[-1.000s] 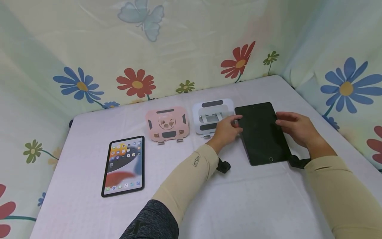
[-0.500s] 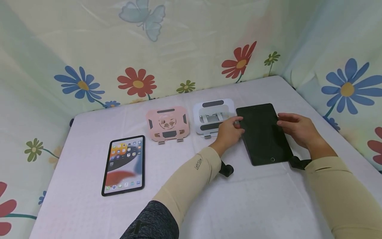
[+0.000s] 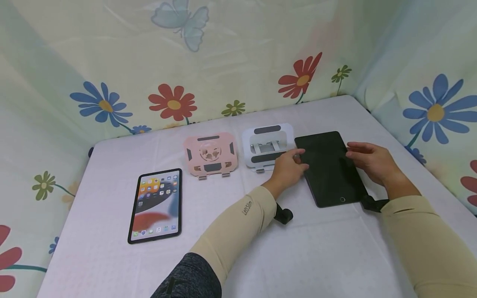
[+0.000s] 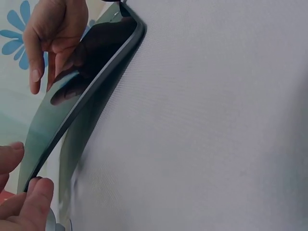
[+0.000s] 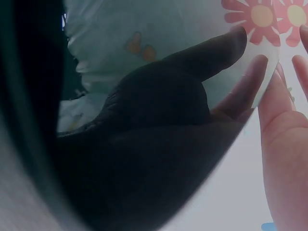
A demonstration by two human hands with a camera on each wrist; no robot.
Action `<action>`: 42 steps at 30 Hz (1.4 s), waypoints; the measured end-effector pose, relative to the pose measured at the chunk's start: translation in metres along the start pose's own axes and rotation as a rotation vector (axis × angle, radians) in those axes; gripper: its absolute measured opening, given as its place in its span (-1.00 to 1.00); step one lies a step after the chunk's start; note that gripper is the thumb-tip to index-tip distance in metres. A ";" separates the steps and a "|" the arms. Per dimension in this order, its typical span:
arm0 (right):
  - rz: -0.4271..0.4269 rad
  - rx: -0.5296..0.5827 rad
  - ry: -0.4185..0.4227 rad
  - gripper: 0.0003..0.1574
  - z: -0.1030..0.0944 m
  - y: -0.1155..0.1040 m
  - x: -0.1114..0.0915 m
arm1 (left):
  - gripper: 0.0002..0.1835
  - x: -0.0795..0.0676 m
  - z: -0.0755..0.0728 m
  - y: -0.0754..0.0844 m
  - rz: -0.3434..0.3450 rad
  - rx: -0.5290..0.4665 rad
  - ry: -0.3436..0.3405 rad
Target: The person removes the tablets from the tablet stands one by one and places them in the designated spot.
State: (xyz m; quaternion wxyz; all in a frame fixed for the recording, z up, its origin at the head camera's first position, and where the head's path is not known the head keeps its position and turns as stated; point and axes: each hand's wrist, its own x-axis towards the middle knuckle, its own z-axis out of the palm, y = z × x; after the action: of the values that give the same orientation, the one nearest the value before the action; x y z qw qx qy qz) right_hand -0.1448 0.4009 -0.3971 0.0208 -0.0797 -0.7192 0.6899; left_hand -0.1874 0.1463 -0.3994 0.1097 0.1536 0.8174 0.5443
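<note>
A black tablet (image 3: 331, 171) with a dark screen and a round home button lies between my two hands. At its left edge my left hand (image 3: 286, 171) pinches it; in the left wrist view the edge (image 4: 89, 91) runs between thumb and fingers, with a gap seen under it. My right hand (image 3: 374, 163) holds the opposite edge, its upper fingers fairly straight. The dark screen (image 5: 159, 159) mirrors a hand in the right wrist view. Just left of the tablet is a white folding stand (image 3: 266, 131), partly covered by my left hand.
A pink folding stand (image 3: 211, 155) lies left of the white one. Farther left, a second tablet (image 3: 155, 205) lies face up with its screen lit. A white cloth covers the table (image 3: 298, 256); a flowered curtain (image 3: 238, 49) encloses the back and sides.
The far edge of the black tablet has come down slightly between my hands. My left hand has shifted a little right and down with it. The stands and lit tablet stay put.
</note>
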 end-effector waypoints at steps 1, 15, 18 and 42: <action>-0.001 0.006 -0.003 -0.71 0.000 0.000 0.000 | -0.55 0.000 0.000 0.000 -0.003 -0.006 -0.001; 0.005 -0.032 -0.035 -0.65 0.001 -0.001 -0.001 | -0.56 -0.008 -0.001 0.001 0.003 -0.016 -0.050; 0.016 -0.148 -0.024 -0.71 0.002 -0.001 -0.001 | -0.55 -0.008 -0.001 0.000 0.011 -0.018 -0.066; 0.047 -0.331 -0.019 -0.18 0.001 0.003 0.000 | -0.57 -0.014 0.008 0.000 -0.087 -0.116 -0.061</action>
State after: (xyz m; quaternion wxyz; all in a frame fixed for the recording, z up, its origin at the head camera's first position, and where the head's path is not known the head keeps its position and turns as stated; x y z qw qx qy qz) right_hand -0.1444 0.4004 -0.3997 -0.0157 -0.0922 -0.8212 0.5630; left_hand -0.1712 0.1483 -0.4020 0.1669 0.1280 0.7867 0.5803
